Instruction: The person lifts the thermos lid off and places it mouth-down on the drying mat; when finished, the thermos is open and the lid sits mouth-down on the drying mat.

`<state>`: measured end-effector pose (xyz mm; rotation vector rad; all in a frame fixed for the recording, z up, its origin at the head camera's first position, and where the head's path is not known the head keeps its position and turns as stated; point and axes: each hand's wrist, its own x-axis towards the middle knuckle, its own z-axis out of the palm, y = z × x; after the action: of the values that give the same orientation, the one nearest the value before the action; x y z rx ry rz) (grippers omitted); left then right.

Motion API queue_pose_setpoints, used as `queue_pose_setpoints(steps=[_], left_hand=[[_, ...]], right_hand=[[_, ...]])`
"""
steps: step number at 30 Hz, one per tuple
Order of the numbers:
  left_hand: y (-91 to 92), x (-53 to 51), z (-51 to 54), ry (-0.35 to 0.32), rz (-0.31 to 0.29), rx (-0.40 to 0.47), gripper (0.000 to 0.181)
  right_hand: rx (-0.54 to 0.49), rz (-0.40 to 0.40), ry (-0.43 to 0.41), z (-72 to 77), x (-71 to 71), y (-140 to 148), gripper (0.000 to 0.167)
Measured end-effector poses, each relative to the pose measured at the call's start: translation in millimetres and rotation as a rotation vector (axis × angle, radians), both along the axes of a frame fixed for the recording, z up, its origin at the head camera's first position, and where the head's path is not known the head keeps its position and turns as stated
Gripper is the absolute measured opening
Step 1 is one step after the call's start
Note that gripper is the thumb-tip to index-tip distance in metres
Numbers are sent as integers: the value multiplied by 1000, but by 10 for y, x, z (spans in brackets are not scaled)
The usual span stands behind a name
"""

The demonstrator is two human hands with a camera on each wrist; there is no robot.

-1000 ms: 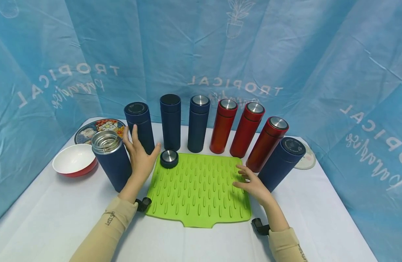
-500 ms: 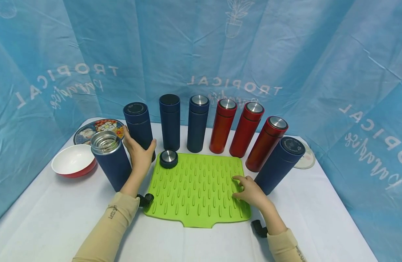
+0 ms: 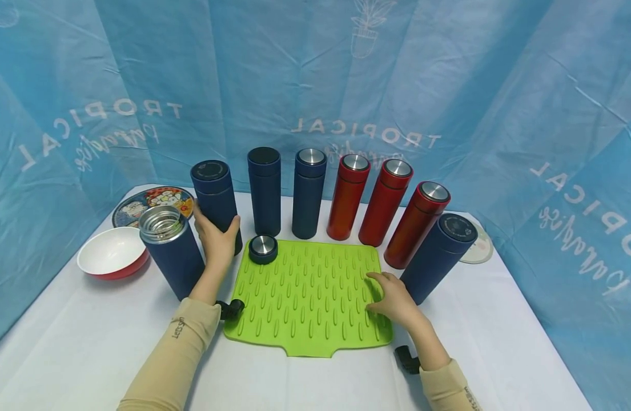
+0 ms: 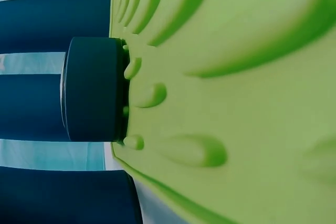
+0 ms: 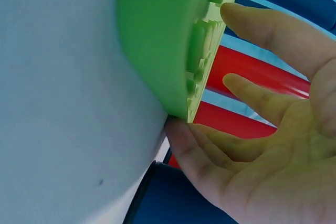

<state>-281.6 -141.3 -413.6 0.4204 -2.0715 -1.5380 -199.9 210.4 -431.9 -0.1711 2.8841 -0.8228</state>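
Observation:
In the head view my left hand holds a blue thermos at the back left, fingers on its left side and thumb on its right. An uncapped blue thermos with a bare steel mouth stands left of that hand. A dark blue lid with a silver top sits on the back left corner of the green mat. My right hand, fingers loosely curved, is at the mat's right edge; in the right wrist view its lower fingertips meet the mat's corner. The left hand is out of the left wrist view.
Behind the mat stand two blue thermoses, one being this bottle, and three red thermoses, among them this one. Another blue thermos stands beside my right hand. A red-and-white bowl and a patterned plate lie left.
My left hand has closed in around the back left blue thermos, its thumb now against the side. My right hand has lowered slightly at the mat's right edge.

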Motion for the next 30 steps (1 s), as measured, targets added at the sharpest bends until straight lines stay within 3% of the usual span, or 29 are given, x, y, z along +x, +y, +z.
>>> queue_pose_setpoints(steps=[16, 20, 24, 30], left_hand=[[-40, 32, 33, 4, 14, 15, 89], [-5, 62, 72, 32, -1, 22, 89], [54, 99, 147, 160, -22, -22, 87], [126, 198, 280, 454, -95, -176, 82]], right_hand=[[0, 16, -13, -38, 3, -1, 69], [0, 5, -26, -45, -2, -6, 69], [0, -6, -32, -32, -8, -9, 70], [-3, -7, -32, -11, -3, -3, 70]])
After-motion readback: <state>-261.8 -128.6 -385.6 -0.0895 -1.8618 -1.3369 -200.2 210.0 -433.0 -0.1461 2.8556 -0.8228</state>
